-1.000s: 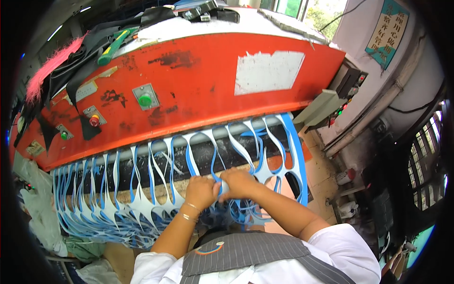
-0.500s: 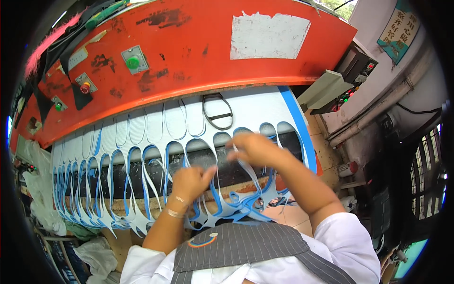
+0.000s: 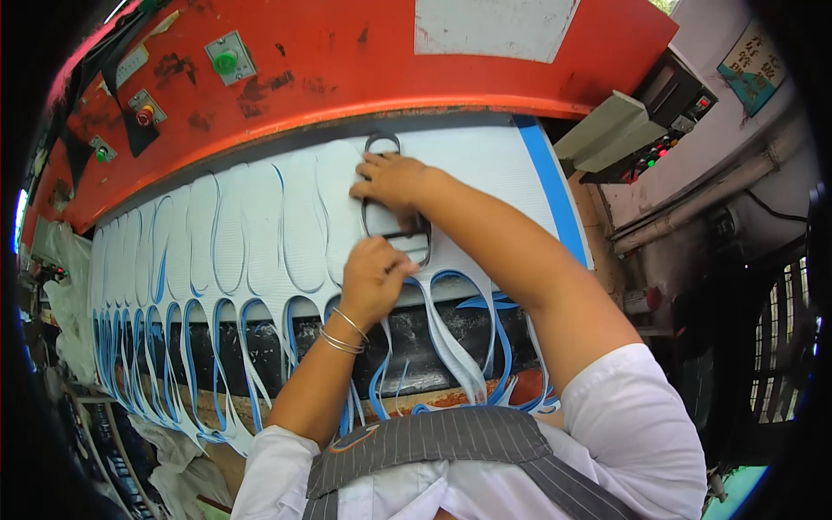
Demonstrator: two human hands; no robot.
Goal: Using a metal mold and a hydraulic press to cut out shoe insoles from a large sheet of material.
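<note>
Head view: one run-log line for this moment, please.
black frame: on white sheet | left hand: at its near end | right hand: over its far part | red machine: beyond sheet

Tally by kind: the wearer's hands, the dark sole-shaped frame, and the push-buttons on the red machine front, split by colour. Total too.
Hands: 2 (left hand, right hand)
Dark sole-shaped frame: 1
Green buttons: 2
Red button: 1
Total: 6

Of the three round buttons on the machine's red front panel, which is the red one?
The middle button; the upper-right button and lower-left button are both green.
</note>
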